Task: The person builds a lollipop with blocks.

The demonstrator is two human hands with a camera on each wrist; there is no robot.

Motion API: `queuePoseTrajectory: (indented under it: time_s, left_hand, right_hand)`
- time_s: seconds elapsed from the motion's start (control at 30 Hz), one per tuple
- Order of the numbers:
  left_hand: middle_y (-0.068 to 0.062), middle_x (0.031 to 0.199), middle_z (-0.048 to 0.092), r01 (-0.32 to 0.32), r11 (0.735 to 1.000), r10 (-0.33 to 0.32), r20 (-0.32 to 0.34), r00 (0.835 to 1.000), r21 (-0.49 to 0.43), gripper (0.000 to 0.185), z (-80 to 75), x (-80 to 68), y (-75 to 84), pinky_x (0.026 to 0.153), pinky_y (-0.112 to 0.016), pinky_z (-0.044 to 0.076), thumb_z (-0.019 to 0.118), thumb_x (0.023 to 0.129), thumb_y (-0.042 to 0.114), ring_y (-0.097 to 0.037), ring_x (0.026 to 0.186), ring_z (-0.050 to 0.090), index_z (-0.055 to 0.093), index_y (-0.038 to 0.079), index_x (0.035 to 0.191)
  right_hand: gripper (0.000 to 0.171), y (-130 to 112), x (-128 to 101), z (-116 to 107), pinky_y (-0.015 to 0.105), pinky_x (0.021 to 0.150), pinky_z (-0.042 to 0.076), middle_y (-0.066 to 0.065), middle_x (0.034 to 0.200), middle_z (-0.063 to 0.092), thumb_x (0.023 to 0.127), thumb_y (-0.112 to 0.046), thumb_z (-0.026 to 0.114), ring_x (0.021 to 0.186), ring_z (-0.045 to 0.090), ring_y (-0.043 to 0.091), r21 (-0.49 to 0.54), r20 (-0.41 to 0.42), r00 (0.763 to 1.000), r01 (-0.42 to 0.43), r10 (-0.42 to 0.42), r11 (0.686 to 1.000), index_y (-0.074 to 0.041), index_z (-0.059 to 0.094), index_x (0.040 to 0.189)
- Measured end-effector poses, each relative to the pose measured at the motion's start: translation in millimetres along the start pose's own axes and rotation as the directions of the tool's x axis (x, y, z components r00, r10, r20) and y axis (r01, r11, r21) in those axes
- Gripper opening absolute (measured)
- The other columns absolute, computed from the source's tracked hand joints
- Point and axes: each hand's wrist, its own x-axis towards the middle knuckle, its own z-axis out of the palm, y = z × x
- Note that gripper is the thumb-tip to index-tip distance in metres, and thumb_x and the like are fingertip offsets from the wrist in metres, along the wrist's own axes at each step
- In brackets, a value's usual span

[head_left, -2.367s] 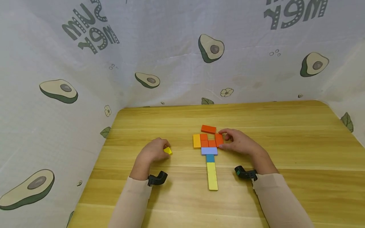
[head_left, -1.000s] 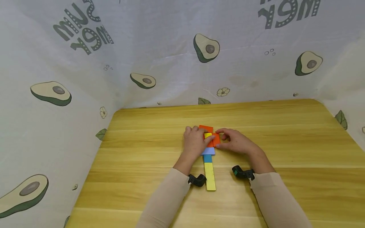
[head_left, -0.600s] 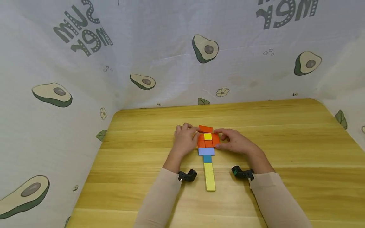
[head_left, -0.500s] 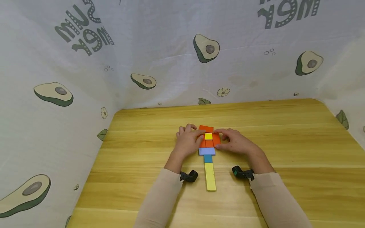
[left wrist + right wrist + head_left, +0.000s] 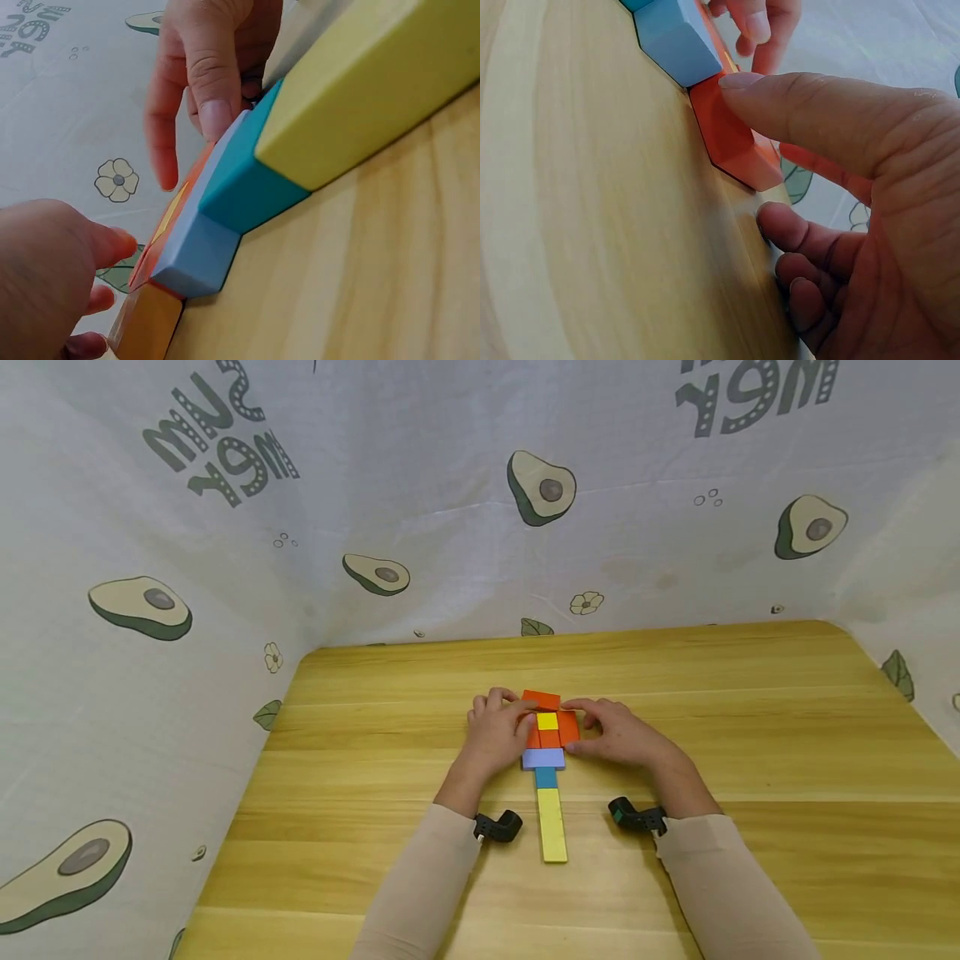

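Mirrored lettering is printed on the avocado-print cloth (image 5: 420, 485) behind the bench (image 5: 750, 760), but it can't really be read. Left to right: the left hand (image 5: 497, 737) is laid against the left side of the orange blocks (image 5: 550, 737), fingers loose, nothing gripped. The small yellow block (image 5: 547, 722) is seated in the middle. The right hand (image 5: 617, 735) is pressed on the right edge, thumb on an orange block, also ungripped.

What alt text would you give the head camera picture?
Two hands, left hand and right hand, press in on a flat block figure on a wooden table: orange blocks around a small yellow square, then lavender, teal, long yellow.
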Motion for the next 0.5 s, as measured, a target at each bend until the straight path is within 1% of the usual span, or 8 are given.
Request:
queuePoseTrajectory:
  time_s: [0.1,0.17,0.2,0.27,0.33,0.37,0.43,0.5]
  left_hand:
    - [-0.004,0.123,0.042,0.008,0.998,-0.009,-0.012,1.0,-0.063,0.034,-1.8,2.0,-6.5,0.086,-0.04,0.032,0.043,0.097,0.035,-0.026,0.106,0.036,0.057,0.025,0.126]
    - [-0.005,0.122,0.043,0.01,0.989,-0.014,-0.028,1.0,-0.145,0.034,-1.6,4.6,-12.7,0.085,-0.04,0.034,0.044,0.097,0.032,-0.025,0.105,0.038,0.057,0.022,0.127]
    - [-0.005,0.121,0.044,0.012,0.981,-0.019,-0.034,0.999,-0.195,0.034,-0.8,6.1,-16.5,0.084,-0.039,0.036,0.043,0.098,0.032,-0.024,0.104,0.039,0.056,0.021,0.128]
    - [-0.004,0.114,0.049,0.02,0.951,-0.038,-0.052,0.998,-0.307,0.034,1.4,9.1,-24.5,0.08,-0.036,0.039,0.044,0.098,0.03,-0.021,0.097,0.043,0.058,0.018,0.127]
    - [-0.003,0.106,0.052,0.035,0.909,-0.066,-0.059,0.996,-0.415,0.033,3.1,11.8,-31.4,0.074,-0.033,0.04,0.044,0.098,0.029,-0.018,0.089,0.046,0.059,0.017,0.125]
    - [-0.002,0.104,0.053,0.039,0.894,-0.073,-0.059,0.996,-0.447,0.033,3.5,12.8,-33.9,0.072,-0.032,0.041,0.044,0.098,0.029,-0.018,0.086,0.047,0.059,0.017,0.125]
    - [-0.002,0.102,0.054,0.039,0.883,-0.07,-0.048,0.996,-0.468,0.033,3.6,14.6,-36.7,0.071,-0.032,0.042,0.044,0.099,0.027,-0.017,0.083,0.048,0.058,0.018,0.127]
    - [-0.003,0.109,0.052,0.039,0.901,-0.051,-0.016,0.999,-0.432,0.035,2.7,15.9,-36.0,0.077,-0.034,0.042,0.041,0.1,0.027,-0.018,0.091,0.048,0.054,0.024,0.132]
  right_hand:
    - [0.065,0.5,0.3,0.6,0.036,0.069,0.038,0.006,0.096,0.049,0.076,-0.042,0.073,0.087,0.042,0.024,-0.004,-0.003,1.0,-0.006,0.006,1.0,-0.021,0.047,0.133]
    - [0.066,0.7,0.6,1.5,0.035,0.069,0.038,0.005,0.096,0.049,0.077,-0.043,0.071,0.087,0.042,0.023,-0.009,-0.007,1.0,-0.012,0.012,1.0,-0.021,0.047,0.134]
    - [0.065,0.5,0.7,2.0,0.035,0.069,0.038,0.005,0.095,0.049,0.078,-0.044,0.071,0.086,0.042,0.023,-0.009,-0.012,1.0,-0.016,0.016,1.0,-0.021,0.047,0.134]
    - [0.063,0.0,0.7,3.1,0.035,0.069,0.038,0.004,0.094,0.049,0.08,-0.045,0.068,0.086,0.042,0.023,-0.016,-0.025,1.0,-0.014,0.013,1.0,-0.02,0.047,0.134]
    - [0.062,-0.1,1.2,4.6,0.036,0.068,0.038,0.004,0.093,0.049,0.082,-0.048,0.064,0.086,0.042,0.023,-0.035,-0.039,0.999,-0.013,0.012,0.999,-0.019,0.046,0.134]
    - [0.063,-0.6,1.6,5.2,0.036,0.069,0.037,0.005,0.093,0.049,0.083,-0.049,0.063,0.087,0.042,0.024,-0.042,-0.046,0.999,-0.018,0.016,0.999,-0.018,0.046,0.135]
    - [0.066,-1.7,2.3,6.6,0.037,0.07,0.037,0.005,0.094,0.049,0.083,-0.052,0.061,0.089,0.041,0.025,-0.061,-0.057,0.998,-0.034,0.03,0.998,-0.017,0.044,0.136]
    - [0.069,-3.1,3.3,8.0,0.038,0.07,0.036,0.006,0.096,0.048,0.082,-0.055,0.06,0.091,0.039,0.026,-0.08,-0.07,0.996,-0.061,0.055,0.995,-0.017,0.044,0.137]
